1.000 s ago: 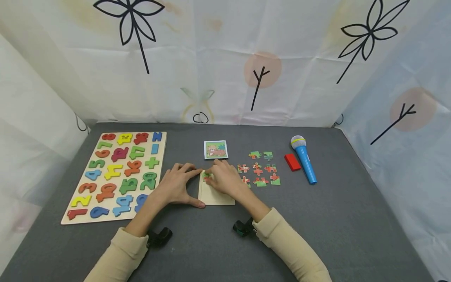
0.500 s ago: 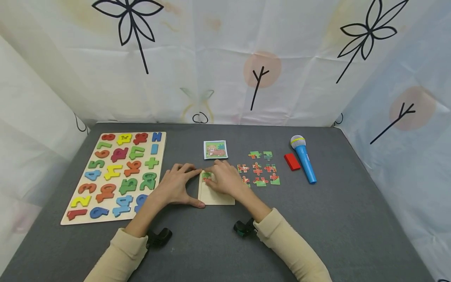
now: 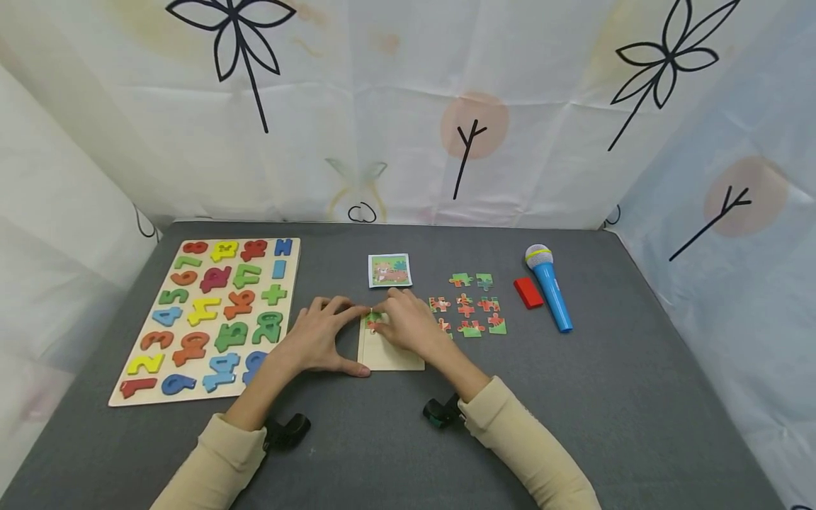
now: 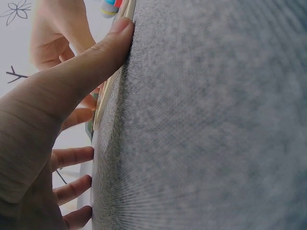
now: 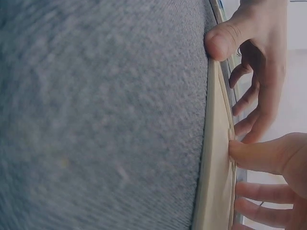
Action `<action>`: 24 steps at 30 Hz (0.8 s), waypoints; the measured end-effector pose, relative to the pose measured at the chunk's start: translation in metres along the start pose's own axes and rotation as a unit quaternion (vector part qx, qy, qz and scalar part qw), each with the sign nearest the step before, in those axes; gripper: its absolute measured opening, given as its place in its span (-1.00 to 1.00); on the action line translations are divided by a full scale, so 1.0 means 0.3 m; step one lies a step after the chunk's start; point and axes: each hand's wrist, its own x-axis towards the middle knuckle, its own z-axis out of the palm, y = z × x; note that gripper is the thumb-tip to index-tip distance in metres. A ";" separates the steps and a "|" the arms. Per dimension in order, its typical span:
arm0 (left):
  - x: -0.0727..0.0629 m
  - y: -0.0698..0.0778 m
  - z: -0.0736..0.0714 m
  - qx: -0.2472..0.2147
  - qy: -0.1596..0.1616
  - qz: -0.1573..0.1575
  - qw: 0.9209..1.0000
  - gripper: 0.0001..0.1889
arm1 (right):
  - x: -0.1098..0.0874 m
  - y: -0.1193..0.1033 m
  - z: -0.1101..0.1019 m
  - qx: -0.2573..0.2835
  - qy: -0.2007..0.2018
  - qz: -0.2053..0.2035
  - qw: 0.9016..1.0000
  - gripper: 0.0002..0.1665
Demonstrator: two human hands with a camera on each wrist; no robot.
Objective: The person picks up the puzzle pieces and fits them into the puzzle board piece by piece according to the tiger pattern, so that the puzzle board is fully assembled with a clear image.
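A small wooden puzzle board (image 3: 392,360) lies at the middle of the table. My left hand (image 3: 321,336) spans its left side, fingers spread; the thumb (image 4: 122,28) rests at the near corner and the index finger reaches the far corner. Over the board's far part, my right hand (image 3: 408,322) pinches a green and red jigsaw piece (image 3: 370,321) in the far left corner, partly hidden by its fingers. In the right wrist view, its thumb (image 5: 249,154) touches down inside the board's rim (image 5: 207,158).
Several loose jigsaw pieces (image 3: 472,329) lie to the right of the board. A picture card (image 3: 390,270) is behind it. A number board (image 3: 210,312) stands at the left. A red block (image 3: 529,292) and a blue toy microphone (image 3: 552,290) lie at the right.
My left index fingertip has shifted slightly right, towards the right fingers. The right fingers have made small movements at the jigsaw piece; the board has stayed put.
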 end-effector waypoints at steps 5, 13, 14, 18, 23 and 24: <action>-0.002 0.000 -0.001 0.005 -0.007 0.004 1.000 0.07 | 0.003 0.012 -0.002 0.017 -0.003 -0.003 1.000 -0.61; -0.007 -0.001 0.000 -0.004 -0.007 0.003 1.000 0.05 | 0.009 0.082 -0.048 0.044 0.029 0.003 0.999 -0.61; -0.007 0.000 0.000 -0.006 -0.007 0.001 1.000 0.05 | 0.010 0.101 -0.059 0.041 0.035 0.011 0.999 -0.61; -0.006 0.000 0.004 -0.012 -0.008 -0.006 1.000 0.07 | 0.012 0.198 -0.100 0.038 0.064 0.039 0.996 -0.59; -0.003 0.002 0.004 -0.019 -0.010 -0.009 1.000 0.08 | 0.006 0.319 -0.144 0.033 0.076 0.084 0.993 -0.54; -0.002 0.002 0.004 -0.019 -0.009 -0.007 1.000 0.08 | 0.003 0.338 -0.152 0.034 0.073 0.093 0.992 -0.53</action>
